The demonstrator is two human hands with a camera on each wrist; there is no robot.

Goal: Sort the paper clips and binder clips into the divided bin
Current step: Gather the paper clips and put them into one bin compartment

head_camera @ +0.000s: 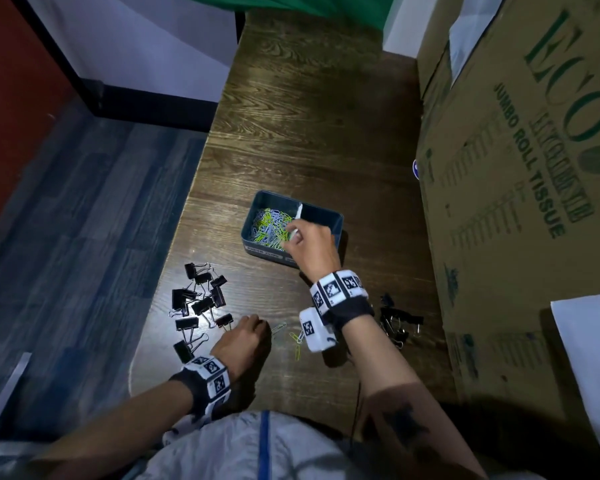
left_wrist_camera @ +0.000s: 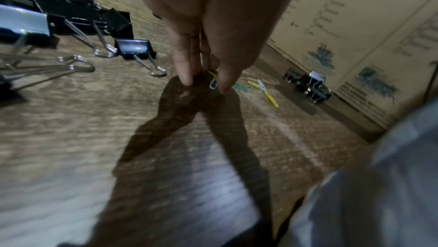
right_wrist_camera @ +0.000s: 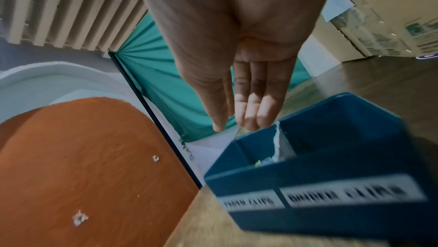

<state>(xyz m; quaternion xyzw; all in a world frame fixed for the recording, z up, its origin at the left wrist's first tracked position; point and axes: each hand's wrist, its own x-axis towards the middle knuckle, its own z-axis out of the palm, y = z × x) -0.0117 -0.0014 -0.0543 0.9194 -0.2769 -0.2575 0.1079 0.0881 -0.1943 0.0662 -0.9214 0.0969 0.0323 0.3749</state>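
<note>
Over the blue divided bin (head_camera: 328, 216), right hand (head_camera: 310, 244) hangs with fingers (right_wrist_camera: 251, 108) straight and together, holding nothing. Paper clips (head_camera: 269, 223) fill its left compartment. Left hand (head_camera: 244, 339) pinches a paper clip (left_wrist_camera: 213, 83) on the table (head_camera: 309, 133). Binder clips (head_camera: 199, 299) lie left, more (head_camera: 398, 322) right.

Blurred labels (right_wrist_camera: 324, 195) on bin (right_wrist_camera: 355, 157)

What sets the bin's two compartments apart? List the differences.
The blue divided bin's left compartment holds a heap of coloured paper clips; its right compartment shows only bare floor where visible. The left one looks narrower, going by the front labels. Both share the same blue walls and white divider.
</note>
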